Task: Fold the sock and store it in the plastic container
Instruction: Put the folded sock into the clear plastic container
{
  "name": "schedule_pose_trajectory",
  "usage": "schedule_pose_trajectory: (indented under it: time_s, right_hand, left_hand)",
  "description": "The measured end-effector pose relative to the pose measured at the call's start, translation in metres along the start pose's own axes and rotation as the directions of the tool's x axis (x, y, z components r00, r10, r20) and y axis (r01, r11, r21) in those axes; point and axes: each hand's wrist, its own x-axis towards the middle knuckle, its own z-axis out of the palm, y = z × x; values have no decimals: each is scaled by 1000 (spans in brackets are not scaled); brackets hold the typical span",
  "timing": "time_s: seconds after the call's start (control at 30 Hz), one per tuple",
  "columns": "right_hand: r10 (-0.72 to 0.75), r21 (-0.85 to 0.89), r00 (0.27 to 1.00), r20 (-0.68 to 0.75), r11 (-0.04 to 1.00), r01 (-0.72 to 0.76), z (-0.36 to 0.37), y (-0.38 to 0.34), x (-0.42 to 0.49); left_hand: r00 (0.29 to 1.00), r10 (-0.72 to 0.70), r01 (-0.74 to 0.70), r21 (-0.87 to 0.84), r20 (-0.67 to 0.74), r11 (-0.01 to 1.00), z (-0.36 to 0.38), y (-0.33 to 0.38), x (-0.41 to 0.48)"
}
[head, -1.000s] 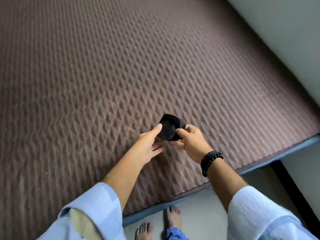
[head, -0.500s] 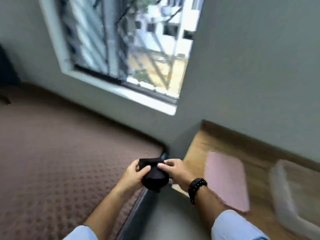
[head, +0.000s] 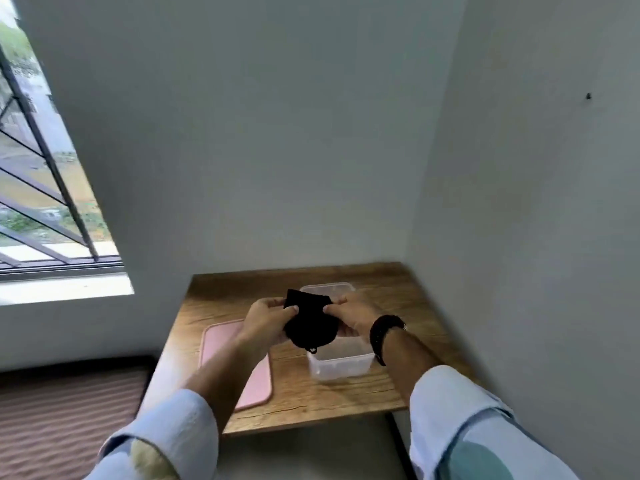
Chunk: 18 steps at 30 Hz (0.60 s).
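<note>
The sock is folded and held over the box.

In the head view, the left hand [head: 266,318] and the right hand [head: 353,315] both pinch the black sock [head: 310,322], fingers closed tight on its sides. The sock looks like a small folded bundle, up in the air just above the open plastic container [head: 341,365] on the wooden table [head: 346,396]. A pink lid [head: 225,355] lies beside the container. The folding looks done. The sock is not in the container yet, so dropping it in is what is left.
</note>
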Motion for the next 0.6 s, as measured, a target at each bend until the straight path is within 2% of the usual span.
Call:
schedule_pose_trajectory:
  time_s: [0.17,0.27,0.4,0.53,0.6]
  right_hand:
    - [1,-83,1000,-1,997,-1,-56,22,40]
    - [-10,-155,1000,-4,988,9,-66,29,64]
    - [-90,-338,995,-39,938,72,-56,41,92]
    - [-200,-538,976,-86,834,123,-42,53,106]
    - [-196,-556,974,-113,825,101,-34,66,121]
  left_hand:
    - [995,-39,54,162,-97,985,55,-14,45]
    - [987,7,40,286,-162,957,64,-37,79]
    - [968,102,20,475,-230,880,80,-30,66]
    - [969,145,6,601,-202,799,97,-36,71]
    - [970,186,-24,695,-159,718,104,-42,79]
